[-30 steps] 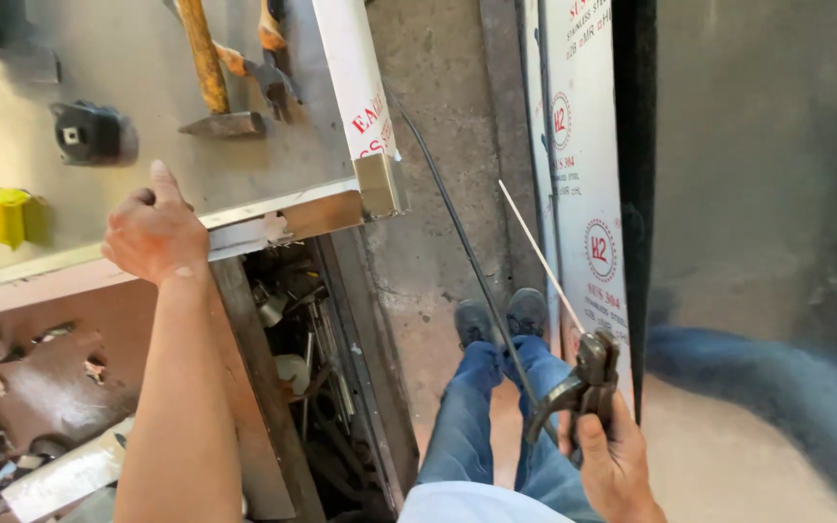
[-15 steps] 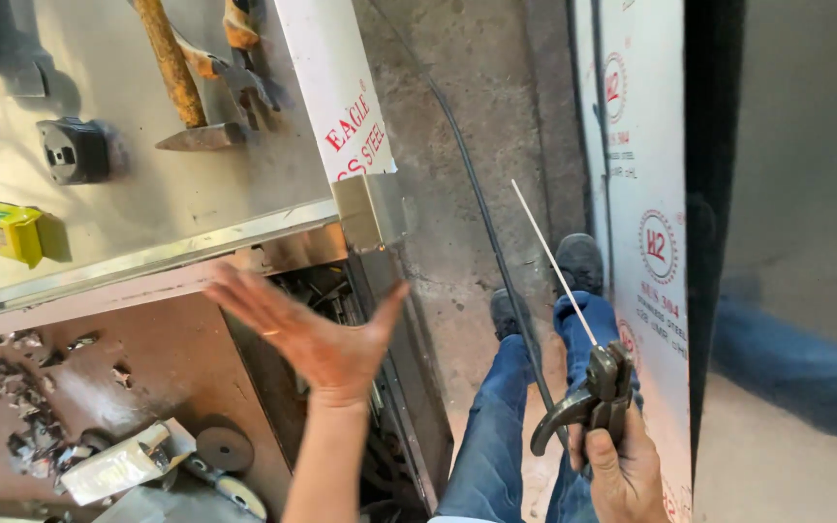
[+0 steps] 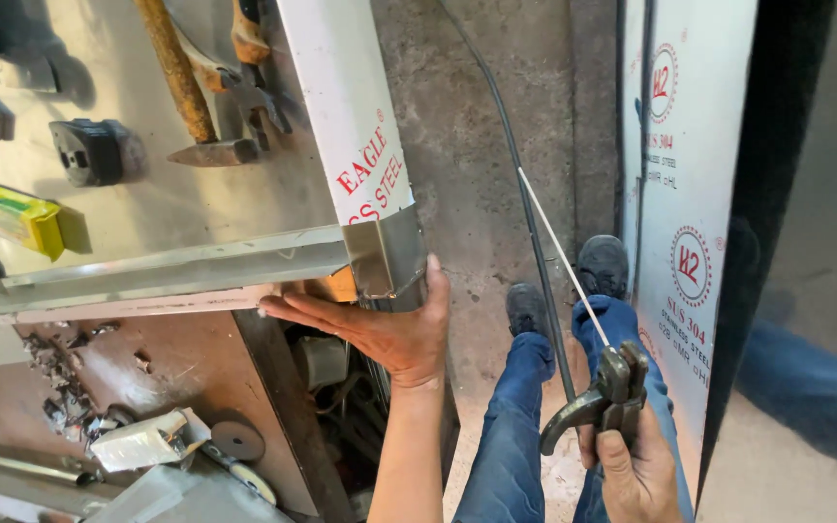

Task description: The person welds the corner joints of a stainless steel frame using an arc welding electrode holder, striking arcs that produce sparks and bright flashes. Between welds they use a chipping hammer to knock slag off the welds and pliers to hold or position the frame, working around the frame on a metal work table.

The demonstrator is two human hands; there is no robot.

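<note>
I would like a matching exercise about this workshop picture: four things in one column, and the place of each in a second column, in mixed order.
Things:
1. wooden-handled hammer
2. yellow rectangular box
3. thin straight welding rod
4. left hand

Places:
A. clamped in the dark metal holder gripped by the right hand
B. under the corner of the steel sheet
C. at the left edge of the steel tabletop
D. lying at the top of that tabletop

Pairs: 1-D, 2-C, 3-A, 4-B

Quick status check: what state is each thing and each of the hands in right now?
left hand: open, palm up, cupping the steel corner.
right hand: closed around the electrode holder.
electrode holder: clamped on a thin rod, aimed up.
steel corner: folded sheet, overhanging the bench edge.
hammer: lying on the bench, untouched.
</note>
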